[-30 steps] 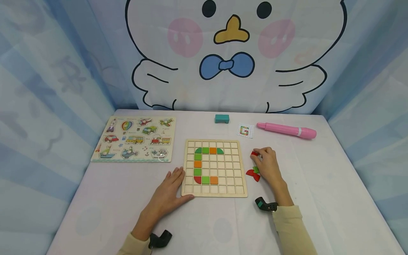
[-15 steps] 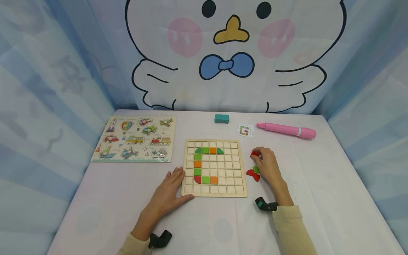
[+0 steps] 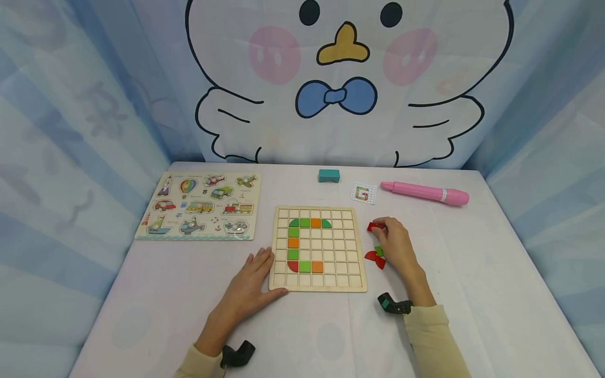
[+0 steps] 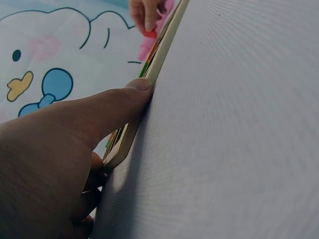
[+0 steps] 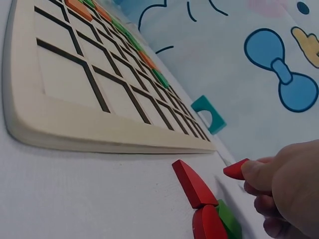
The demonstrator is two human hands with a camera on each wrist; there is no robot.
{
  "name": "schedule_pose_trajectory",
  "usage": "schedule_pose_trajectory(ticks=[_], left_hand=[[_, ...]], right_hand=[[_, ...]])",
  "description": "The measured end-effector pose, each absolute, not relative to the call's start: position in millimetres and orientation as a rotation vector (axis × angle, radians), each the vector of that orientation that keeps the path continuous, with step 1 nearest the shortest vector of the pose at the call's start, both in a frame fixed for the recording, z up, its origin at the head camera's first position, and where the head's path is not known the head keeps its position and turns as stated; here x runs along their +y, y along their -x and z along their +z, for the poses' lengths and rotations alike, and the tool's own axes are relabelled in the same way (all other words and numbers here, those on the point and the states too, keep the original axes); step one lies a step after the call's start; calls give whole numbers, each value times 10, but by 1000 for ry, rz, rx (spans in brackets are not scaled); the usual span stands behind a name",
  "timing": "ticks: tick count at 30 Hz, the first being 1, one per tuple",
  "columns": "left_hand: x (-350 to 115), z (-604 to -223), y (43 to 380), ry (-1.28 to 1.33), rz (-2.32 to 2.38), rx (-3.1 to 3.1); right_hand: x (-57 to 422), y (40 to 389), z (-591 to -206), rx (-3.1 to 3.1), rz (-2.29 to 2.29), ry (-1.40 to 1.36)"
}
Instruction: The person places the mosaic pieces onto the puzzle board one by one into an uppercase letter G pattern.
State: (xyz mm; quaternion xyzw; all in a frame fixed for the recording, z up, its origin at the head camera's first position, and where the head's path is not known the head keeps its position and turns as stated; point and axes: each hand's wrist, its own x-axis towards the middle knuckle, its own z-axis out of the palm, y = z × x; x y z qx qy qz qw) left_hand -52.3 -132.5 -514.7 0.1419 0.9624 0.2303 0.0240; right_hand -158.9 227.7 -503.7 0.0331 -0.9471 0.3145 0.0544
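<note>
A wooden grid board [image 3: 347, 252] lies on the table, with green, orange and red tiles in a C-shaped line. My left hand [image 3: 248, 289] rests at its near-left corner, fingers straight along the left side and thumb on the front edge [image 4: 137, 112]. Right of the board, my right hand [image 3: 397, 244] pinches a red tile [image 5: 235, 170] between thumb and fingers, just above the table. Two loose red quarter-round tiles [image 5: 192, 186] and a green tile [image 5: 229, 219] lie in a small heap below that hand.
Behind the board stand a teal block [image 3: 329, 176] and a small pattern card [image 3: 364, 193]. A pink pen-like stick [image 3: 425, 192] lies at back right. On the left is a vehicle picture puzzle [image 3: 198, 207]. A printed curtain [image 3: 345, 142] hangs behind the table.
My right hand has shifted slightly left with the red tile, which shows more beyond the fingertips. The left hand and the board have not moved.
</note>
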Motion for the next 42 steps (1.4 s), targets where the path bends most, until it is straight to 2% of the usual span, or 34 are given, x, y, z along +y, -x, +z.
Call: schedule_pose_trajectory(ticks=[12,28,42], left_hand=[[-1330,-5147,516,-452,710,2989],[-1323,-5114,517,-445,706,2972],[-1326,-5106,509,-452,721,2972]], right_hand=[[2185,1543,-4940,-2896,954,-121],[2061,1463,-4763,-2968,970,-262],[1939,1436,-4756,-3060,1056,-395]])
